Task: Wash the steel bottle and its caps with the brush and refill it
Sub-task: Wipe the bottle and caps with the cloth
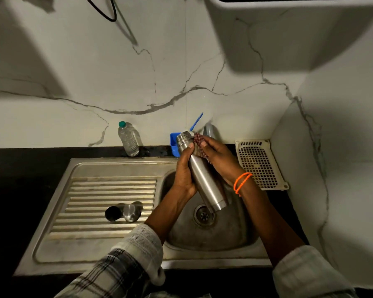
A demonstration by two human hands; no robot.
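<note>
Head view:
- Steel bottle: cap off, held tilted over sink basin; open mouth up and away toward wall, base low, just above drain.
- Left hand: fingers and thumb wrapped round bottle's upper body from the left, thumb tip near the shoulder below the threaded neck. Forearm rises from lower left; checked sleeve rolled back w/ white lining showing.
- Right hand: fingers curled, gripping a dark red knotted scrubber and pressing it against bottle's neck/shoulder on the right side. Forearm comes in from lower right, crossing basin rim; orange bands on wrist.
- Caps: steel cap and black cap lie side by side, touching, on ribbed drainboard left of basin, well apart from both hands.
- Blue brush handle sticks up from blue holder behind bottle mouth; bristle end hidden.
- Tap: partly hidden behind right hand.
- Clear plastic bottle, green cap, upright on black counter against marble wall, left of holder.
- Cream perforated plastic tray: flat on counter, right of basin, in corner.
</note>
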